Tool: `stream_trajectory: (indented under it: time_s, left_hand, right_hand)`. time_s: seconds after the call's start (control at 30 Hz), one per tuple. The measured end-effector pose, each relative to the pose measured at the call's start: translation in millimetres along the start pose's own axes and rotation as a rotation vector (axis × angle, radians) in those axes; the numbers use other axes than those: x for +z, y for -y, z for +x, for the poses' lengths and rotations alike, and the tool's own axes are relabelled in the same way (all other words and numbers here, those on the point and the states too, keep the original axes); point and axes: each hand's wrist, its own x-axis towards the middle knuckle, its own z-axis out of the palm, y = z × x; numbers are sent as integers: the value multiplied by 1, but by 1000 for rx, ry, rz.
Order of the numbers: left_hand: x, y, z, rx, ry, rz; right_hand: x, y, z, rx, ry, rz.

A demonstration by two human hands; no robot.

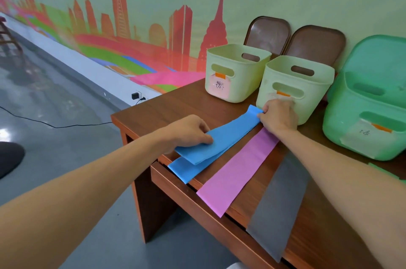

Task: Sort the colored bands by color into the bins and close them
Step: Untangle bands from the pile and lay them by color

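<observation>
Honestly, barely started — all three bins look open, two brown lids (314,44) lean on the wall, and nothing shows inside them. The blue band (219,139) lies folded on the desk (175,101); left hand (189,131) presses fingers together on its near end, right hand (278,116) pinches the far end by the middle bin (294,90). Pink band (237,169) and grey band (279,209) wait beside it. Wooden desk, grey glossy floor, skyline mural.

**Three bands, three bins, two lids**

Three bands lie on the table: one blue band (211,143) under both hands' fingers, one pink band (239,172), one grey band (279,209). Three bins: two pale yellow-green (235,75) (294,92), one green bin (371,119). Two brown lids (267,33) (314,44).
</observation>
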Motion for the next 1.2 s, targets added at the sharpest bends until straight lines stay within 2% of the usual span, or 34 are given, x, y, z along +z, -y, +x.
stream_trajectory:
  time_s: [0.23,0.53,0.77,0.83,0.97,1.07,1.2]
  left_hand:
    - [2,-3,-4,38,9,229]
    - [4,-3,-6,102,18,497]
    - [6,-10,-9,179,-69,748]
    - [11,-18,-8,241,-123,709]
    - [39,-53,-8,442,-136,468]
    - [71,-86,-16,558,-97,393]
    - [113,-117,-21,590,23,340]
  right_hand:
    - [2,4,-1,-25,15,-58]
    - [-15,2,-11,-181,16,-95]
    - [-47,-10,-21,-273,136,60]
    - [-66,-18,-27,-317,236,62]
    - [-104,-42,-44,-364,381,20]
    - [-134,-72,-59,-359,431,-44]
    - [-167,-116,-81,-306,433,-48]
